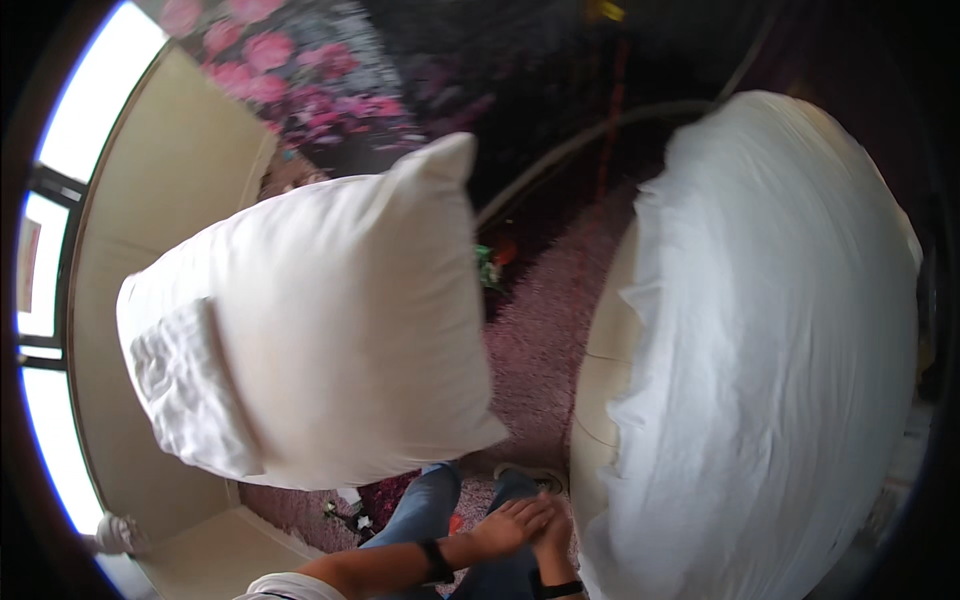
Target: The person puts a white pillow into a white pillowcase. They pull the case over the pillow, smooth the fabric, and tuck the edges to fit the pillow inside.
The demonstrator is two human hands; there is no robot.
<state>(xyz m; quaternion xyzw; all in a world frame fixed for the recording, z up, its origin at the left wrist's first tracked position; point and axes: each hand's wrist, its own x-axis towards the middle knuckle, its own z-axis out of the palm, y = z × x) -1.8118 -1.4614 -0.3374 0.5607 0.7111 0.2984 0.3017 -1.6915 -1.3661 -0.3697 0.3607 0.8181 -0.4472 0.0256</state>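
My left hand point(512, 524) and my right hand point(552, 532) meet low in the view, in front of my legs. The left hand's fingers lie bent over the right hand, whose own fingers are mostly hidden. No object shows in either hand. Ahead and to the left is a large white pillow point(350, 320), with one corner pointing up. A folded white cloth point(190, 390) rests against its left side. What supports the pillow is hidden. Close by on the right, a white sheet point(770, 350) with a ruffled edge covers a large rounded cream bed or mattress point(606, 385).
Purple carpet point(530, 350) runs between the pillow and the sheet-covered shape. A cream wall panel point(165, 160) and bright windows point(45, 265) stand at the left. Pink flowers point(265, 55) decorate the far wall. Small scraps point(355, 515) lie near my legs.
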